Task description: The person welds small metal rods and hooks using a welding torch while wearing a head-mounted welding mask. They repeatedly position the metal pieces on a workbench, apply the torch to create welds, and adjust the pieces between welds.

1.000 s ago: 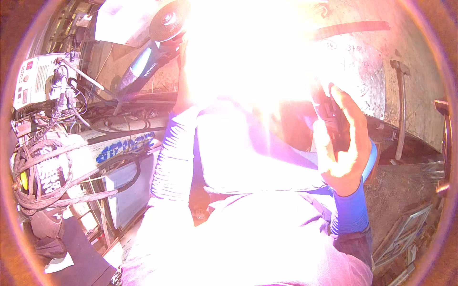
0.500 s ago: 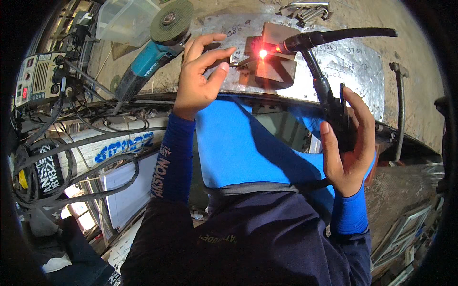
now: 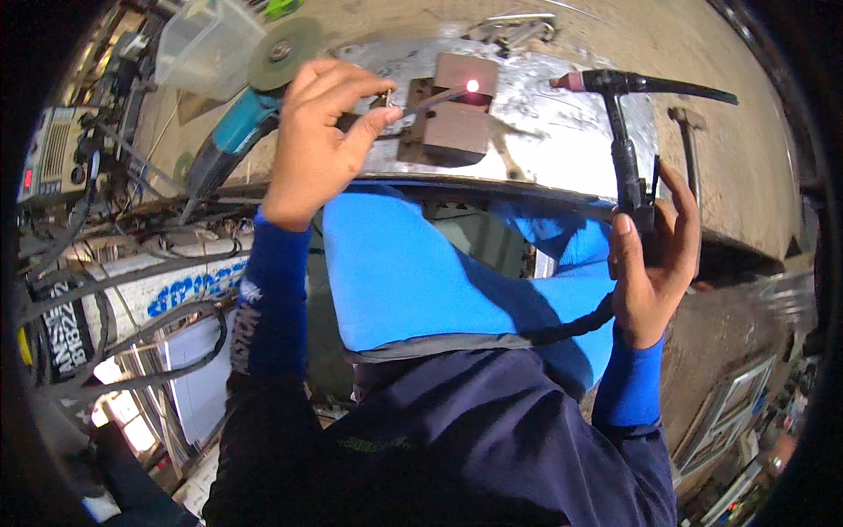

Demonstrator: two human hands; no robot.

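Note:
A TIG welding torch (image 3: 622,145) with a pink nozzle is upright in my right hand (image 3: 657,263), which is wrapped round its handle. The nozzle points left and shows no arc. My left hand (image 3: 329,132) pinches a narrow dark metal rod (image 3: 430,101) whose far tip glows pinkish white. That rod reaches over two brown metal blocks (image 3: 457,132) on the metal plate (image 3: 536,114); whether it touches them I cannot tell. The part between the fingertips is mostly hidden.
A teal angle grinder (image 3: 237,132) lies left of my left hand, near a clear plastic bin (image 3: 206,48). A hammer (image 3: 689,140) rests right of the torch. Metal clamp-like pieces (image 3: 514,33) lie behind the blocks. The welding machine (image 3: 57,158), cables and a white cylinder (image 3: 167,285) are at left.
The bright arc at the blocks has gone out, leaving the rod's tip glowing. The torch nozzle has drawn away to the right from the blocks. The whole view has shifted somewhat.

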